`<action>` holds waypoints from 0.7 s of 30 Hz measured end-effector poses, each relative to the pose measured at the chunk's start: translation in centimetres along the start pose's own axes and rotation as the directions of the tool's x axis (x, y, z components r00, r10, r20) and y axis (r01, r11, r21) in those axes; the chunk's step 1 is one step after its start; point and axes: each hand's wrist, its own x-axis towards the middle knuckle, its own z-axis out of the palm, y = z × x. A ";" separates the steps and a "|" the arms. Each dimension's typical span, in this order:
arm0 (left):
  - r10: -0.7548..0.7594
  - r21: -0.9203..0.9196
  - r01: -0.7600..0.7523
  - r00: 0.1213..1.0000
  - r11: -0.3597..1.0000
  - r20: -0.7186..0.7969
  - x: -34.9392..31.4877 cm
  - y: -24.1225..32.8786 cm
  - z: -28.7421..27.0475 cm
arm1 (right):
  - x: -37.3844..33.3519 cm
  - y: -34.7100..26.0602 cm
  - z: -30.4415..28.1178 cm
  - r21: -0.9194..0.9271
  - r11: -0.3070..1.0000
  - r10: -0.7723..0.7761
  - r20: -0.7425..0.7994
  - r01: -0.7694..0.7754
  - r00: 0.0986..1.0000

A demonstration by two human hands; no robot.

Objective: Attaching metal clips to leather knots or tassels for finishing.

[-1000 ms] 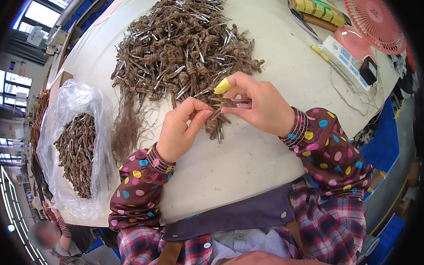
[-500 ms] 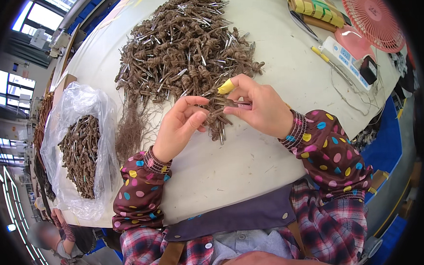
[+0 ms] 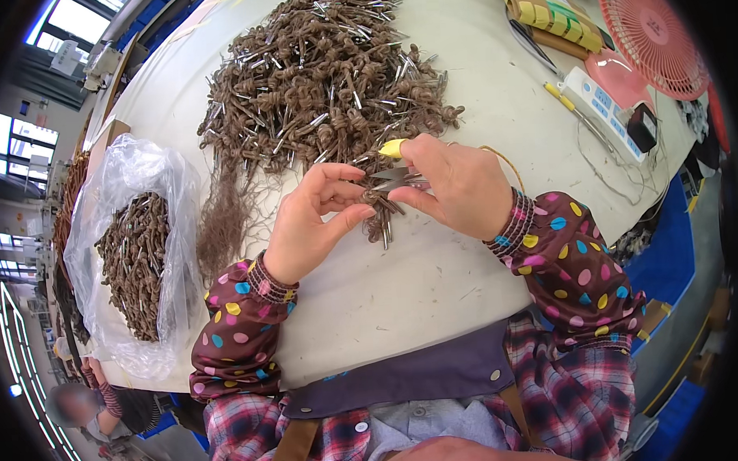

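Observation:
My right hand [image 3: 457,187] grips a pair of small metal thread snips [image 3: 393,179], with the blades pointing left and parted. Yellow tape wraps its index fingertip. Facing it, my left hand [image 3: 320,212] has its thumb and fingers apart, their tips close beside a knotted brown cord [image 3: 378,206]. That cord has metal-tipped ends pointing toward me and lies just below the blades. Whether the left fingertips touch it is hard to see. Just beyond both hands rises a big pile of similar knotted brown cords [image 3: 323,86] with silver tips.
At the left, a clear plastic bag [image 3: 187,261] holds more knotted cords. Loose brown threads [image 3: 223,227] lie beside the pile. A white power strip [image 3: 600,109], a pink fan [image 3: 653,34] and a yellow-taped package [image 3: 550,13] stand at the far right. Another person [image 3: 87,407] sits beyond the table's left edge.
My left hand's thumb and fingers have spread, the thumb moving right toward the cord. The snips' blades show more plainly and wider apart. The cord has barely moved.

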 end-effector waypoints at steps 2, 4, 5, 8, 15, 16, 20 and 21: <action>0.001 0.002 -0.001 1.000 1.000 0.006 0.0 0.0 0.0 | 0.0 0.1 0.0 -0.025 0.999 -0.023 -0.002 0.023 1.000; 0.019 0.008 -0.019 1.000 1.000 0.007 0.0 -0.1 0.0 | -0.1 0.2 0.1 -0.028 0.998 -0.053 0.021 0.053 0.998; 0.018 0.008 -0.018 1.000 1.000 0.005 0.0 -0.1 0.0 | -0.1 0.2 0.1 -0.027 0.998 -0.054 0.022 0.054 0.998; 0.018 -0.005 -0.018 1.000 1.000 0.012 0.0 -0.1 -0.1 | -0.1 0.2 -0.1 -0.042 0.995 -0.085 0.039 0.086 0.996; 0.059 0.085 -0.058 0.998 0.995 -0.008 0.1 -0.1 -0.2 | -0.1 0.5 -0.1 0.066 0.997 -0.049 0.029 0.047 0.998; 0.069 0.105 -0.067 0.998 0.992 -0.014 0.1 -0.1 -0.2 | -0.1 0.5 -0.1 0.115 0.993 -0.014 0.010 0.013 1.000; 0.070 0.102 -0.068 0.997 0.992 -0.017 0.1 -0.1 -0.2 | 0.1 0.5 -0.3 0.016 0.997 -0.082 0.048 0.081 0.995; 0.067 0.098 -0.065 0.998 0.993 -0.014 0.1 -0.2 -0.2 | 0.1 0.4 -0.3 0.024 0.995 -0.094 0.043 0.093 0.995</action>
